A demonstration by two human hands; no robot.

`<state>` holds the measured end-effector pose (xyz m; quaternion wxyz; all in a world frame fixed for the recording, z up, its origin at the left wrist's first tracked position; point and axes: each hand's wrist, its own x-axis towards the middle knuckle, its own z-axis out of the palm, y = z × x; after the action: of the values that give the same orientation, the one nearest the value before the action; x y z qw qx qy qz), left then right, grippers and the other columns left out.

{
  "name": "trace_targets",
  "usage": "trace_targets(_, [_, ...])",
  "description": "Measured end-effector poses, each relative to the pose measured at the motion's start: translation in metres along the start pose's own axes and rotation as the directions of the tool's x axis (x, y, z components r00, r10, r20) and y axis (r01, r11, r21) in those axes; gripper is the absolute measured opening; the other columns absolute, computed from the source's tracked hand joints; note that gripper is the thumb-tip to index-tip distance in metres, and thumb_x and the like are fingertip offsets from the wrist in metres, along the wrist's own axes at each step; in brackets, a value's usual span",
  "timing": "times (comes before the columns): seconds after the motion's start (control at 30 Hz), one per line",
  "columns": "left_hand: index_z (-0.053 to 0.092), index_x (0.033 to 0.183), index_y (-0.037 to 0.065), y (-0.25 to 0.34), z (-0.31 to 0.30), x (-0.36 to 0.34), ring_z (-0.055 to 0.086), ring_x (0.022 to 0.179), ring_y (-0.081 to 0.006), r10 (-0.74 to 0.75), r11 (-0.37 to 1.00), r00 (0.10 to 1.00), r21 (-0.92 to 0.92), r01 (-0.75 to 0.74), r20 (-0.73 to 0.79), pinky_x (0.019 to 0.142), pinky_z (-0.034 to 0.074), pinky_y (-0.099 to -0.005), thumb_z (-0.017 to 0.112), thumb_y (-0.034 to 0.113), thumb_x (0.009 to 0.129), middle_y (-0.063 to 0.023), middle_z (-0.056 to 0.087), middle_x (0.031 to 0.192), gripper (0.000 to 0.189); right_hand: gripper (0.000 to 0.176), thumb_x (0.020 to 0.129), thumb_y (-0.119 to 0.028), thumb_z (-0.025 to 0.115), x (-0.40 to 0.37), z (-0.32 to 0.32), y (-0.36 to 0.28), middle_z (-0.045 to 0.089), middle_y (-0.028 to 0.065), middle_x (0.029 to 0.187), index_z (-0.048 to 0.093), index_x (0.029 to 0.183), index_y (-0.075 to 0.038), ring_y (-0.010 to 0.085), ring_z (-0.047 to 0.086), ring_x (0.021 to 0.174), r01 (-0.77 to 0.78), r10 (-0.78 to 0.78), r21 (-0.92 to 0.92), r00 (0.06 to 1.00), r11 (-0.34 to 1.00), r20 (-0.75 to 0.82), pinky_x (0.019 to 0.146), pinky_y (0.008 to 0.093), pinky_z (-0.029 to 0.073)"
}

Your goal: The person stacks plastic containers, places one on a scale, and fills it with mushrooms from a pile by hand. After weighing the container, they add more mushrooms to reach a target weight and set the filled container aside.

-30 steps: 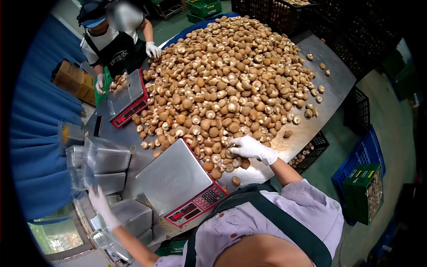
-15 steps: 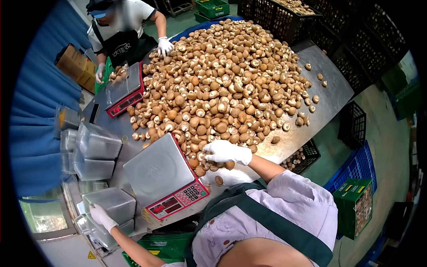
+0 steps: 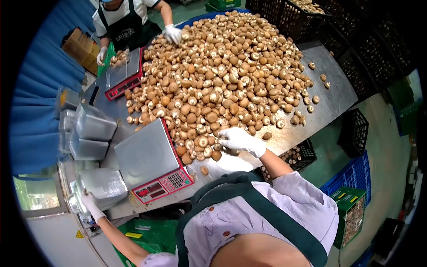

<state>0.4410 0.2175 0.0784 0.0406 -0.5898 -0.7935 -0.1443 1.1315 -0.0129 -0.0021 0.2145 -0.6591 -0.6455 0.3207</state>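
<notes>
My gloved left hand (image 3: pixel 92 205) is at the left edge of the table, its fingers closed on the rim of a clear plastic tray (image 3: pixel 104 184) in a stack. My gloved right hand (image 3: pixel 241 140) reaches into the near edge of a big heap of brown mushrooms (image 3: pixel 213 84). Its fingers curl round mushrooms there, partly hidden beneath the palm. Between my hands stands a red-framed digital scale (image 3: pixel 149 162) with a bare grey pan. One loose mushroom (image 3: pixel 204 170) lies on the metal table near the scale.
Across the table, a co-worker (image 3: pixel 129 31) in a dark apron has one gloved hand on the heap, beside a second scale (image 3: pixel 124 75). More clear trays (image 3: pixel 91 133) are stacked at left. Black crates (image 3: pixel 353 129) and a green box (image 3: pixel 351 211) stand on the floor at right.
The camera view has shifted. My right hand has moved a little rightward along the heap's edge. My left hand stays at the tray stack. The co-worker's hand has moved further over the mushrooms.
</notes>
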Motion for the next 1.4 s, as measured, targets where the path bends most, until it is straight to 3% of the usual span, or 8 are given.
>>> trace_targets(0.2, [0.069, 0.095, 0.003, 0.018, -0.033, 0.001, 0.064, 0.074, -0.0302, -0.135, 0.991, 0.987, -0.02, 0.134, -0.086, 0.07, 0.048, -0.0392, 0.069, 0.023, 0.074, -0.0185, 0.068, 0.083, 0.029, 0.032, 0.081, -0.03, 0.055, -0.026, -0.004, 0.009, 0.065, 0.019, 0.089, 0.064, 0.102, -0.007, 0.0347, 0.063, 0.084, -0.019, 0.019, 0.007, 1.0, 1.0, -0.017, 0.075, 0.0426, 0.049])
trace_targets(0.4, [0.069, 0.097, 0.008, 0.03, -0.038, 0.0, 0.063, 0.083, -0.0336, -0.221, 0.962, 0.951, 0.114, 0.249, -0.214, 0.075, 0.048, -0.0424, 0.052, 0.042, 0.086, -0.0148, 0.068, 0.091, 0.04, 0.034, 0.082, -0.03, 0.056, -0.053, -0.014, 0.028, 0.064, 0.0221, 0.086, 0.062, 0.102, -0.003, 0.0369, 0.062, 0.083, -0.129, 0.13, -0.016, 0.991, 0.991, 0.033, 0.075, 0.0443, 0.048])
trace_targets(0.6, [0.07, 0.094, 0.012, 0.137, -0.03, -0.091, 0.064, 0.078, -0.0229, 0.354, 0.921, 0.766, 0.058, -0.385, -0.536, 0.074, 0.049, -0.0329, 0.058, 0.008, 0.079, -0.0061, 0.069, 0.09, 0.019, 0.035, 0.082, -0.03, 0.057, -0.054, -0.021, 0.042, 0.063, 0.0234, 0.087, 0.062, 0.104, -0.003, 0.0377, 0.062, 0.084, -0.087, 0.087, -0.024, 0.996, 0.996, -0.001, 0.076, 0.0437, 0.048])
trace_targets(0.7, [0.07, 0.093, 0.01, 0.187, 0.0, -0.157, 0.063, 0.081, -0.0194, 0.531, 0.784, 0.715, -0.057, -0.618, -0.455, 0.074, 0.049, -0.0303, 0.064, 0.005, 0.078, -0.0052, 0.068, 0.089, 0.017, 0.034, 0.081, -0.029, 0.058, -0.051, -0.027, 0.038, 0.064, 0.0224, 0.091, 0.063, 0.103, -0.003, 0.0365, 0.062, 0.087, -0.077, 0.077, -0.034, 0.997, 0.996, -0.012, 0.077, 0.0421, 0.048])
trace_targets(0.87, [0.067, 0.08, 0.013, 0.213, 0.074, -0.248, 0.059, 0.08, -0.0211, 0.669, 0.735, 0.74, -0.094, -0.672, -0.059, 0.076, 0.041, -0.0354, 0.069, 0.014, 0.074, -0.0032, 0.064, 0.08, 0.007, 0.033, 0.083, -0.03, 0.058, -0.045, -0.031, 0.034, 0.064, 0.0215, 0.09, 0.064, 0.1, -0.004, 0.0358, 0.062, 0.086, -0.05, 0.051, -0.034, 0.998, 0.998, 0.038, 0.076, 0.0415, 0.048])
trace_targets(1.1, [0.068, 0.089, 0.01, 0.228, 0.044, -0.261, 0.061, 0.088, -0.0222, 0.51, 0.859, 0.819, -0.203, -0.469, 0.264, 0.081, 0.042, -0.0364, 0.072, 0.022, 0.072, -0.0057, 0.066, 0.087, 0.021, 0.03, 0.082, -0.026, 0.059, -0.02, -0.027, 0.034, 0.063, 0.0216, 0.089, 0.063, 0.099, -0.003, 0.0365, 0.061, 0.085, 0.033, -0.032, -0.015, 0.996, 0.999, 0.086, 0.074, 0.0413, 0.048])
trace_targets(1.2, [0.067, 0.094, 0.007, 0.234, 0.032, -0.262, 0.06, 0.097, -0.0239, 0.397, 0.859, 0.855, -0.464, -0.217, 0.334, 0.086, 0.045, -0.0359, 0.072, 0.023, 0.073, -0.0092, 0.066, 0.095, 0.027, 0.028, 0.08, -0.025, 0.06, -0.007, -0.027, 0.02, 0.064, 0.0193, 0.09, 0.063, 0.099, -0.005, 0.0354, 0.061, 0.084, 0.078, -0.077, -0.009, 0.992, 0.997, 0.102, 0.074, 0.041, 0.049])
trace_targets(1.4, [0.065, 0.099, 0.005, 0.276, 0.013, -0.236, 0.059, 0.101, -0.0294, 0.479, 0.798, 0.87, -0.468, -0.379, 0.113, 0.088, 0.046, -0.0361, 0.069, 0.02, 0.076, -0.0122, 0.062, 0.109, 0.028, 0.028, 0.08, -0.024, 0.062, 0.043, -0.005, -0.001, 0.063, 0.0135, 0.105, 0.062, 0.099, -0.003, 0.0306, 0.059, 0.093, 0.345, -0.351, -0.078, 0.932, 0.935, -0.086, 0.082, 0.0379, 0.048])
